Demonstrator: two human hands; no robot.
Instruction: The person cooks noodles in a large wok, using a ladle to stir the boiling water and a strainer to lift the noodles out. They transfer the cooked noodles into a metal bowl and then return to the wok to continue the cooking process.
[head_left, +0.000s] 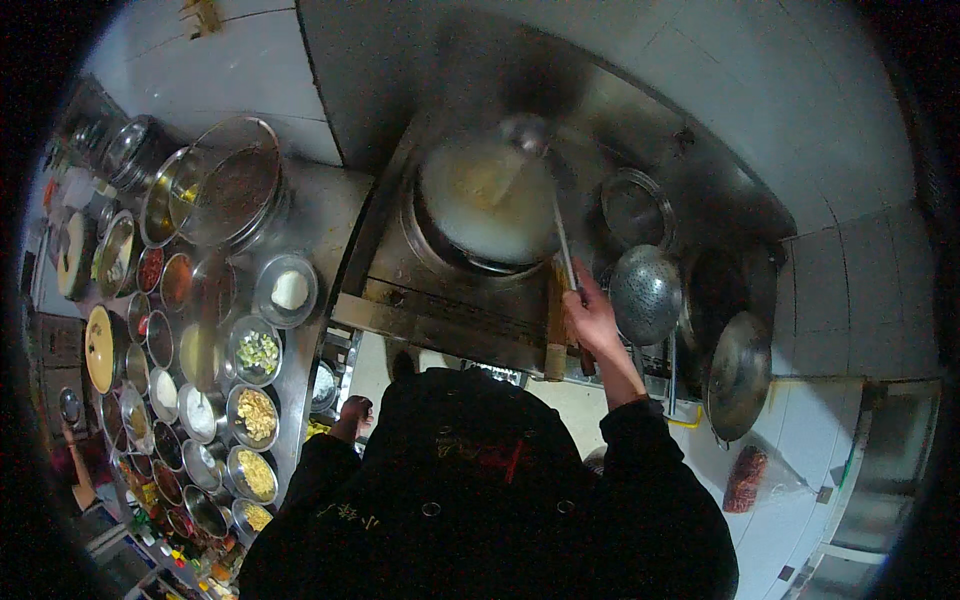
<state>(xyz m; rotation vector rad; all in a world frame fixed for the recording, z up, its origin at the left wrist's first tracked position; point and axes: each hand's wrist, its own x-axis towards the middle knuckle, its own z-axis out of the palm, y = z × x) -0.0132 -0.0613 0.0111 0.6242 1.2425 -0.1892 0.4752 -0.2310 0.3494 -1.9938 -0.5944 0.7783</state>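
Observation:
My right hand (591, 311) is closed around the long metal handle of a ladle (562, 232). The ladle's bowl is over the far right rim of a wok (487, 225). Cloudy pale liquid fills the wok, and steam blurs its surface and part of the ladle. Right by my right hand, a bamboo wok brush (556, 322) leans at the stove's front edge. My left hand (356, 416) hangs low beside my body, fingers curled, away from the wok. Whether anything is inside it cannot be made out.
A perforated metal strainer (646, 294) and a metal pot (637, 210) stand right of the wok. Another wok (739, 379) leans farther right. On the left, a steel counter (322, 202) carries many bowls, including chopped scallion (257, 352). Another person's arm (79, 465) shows at far left.

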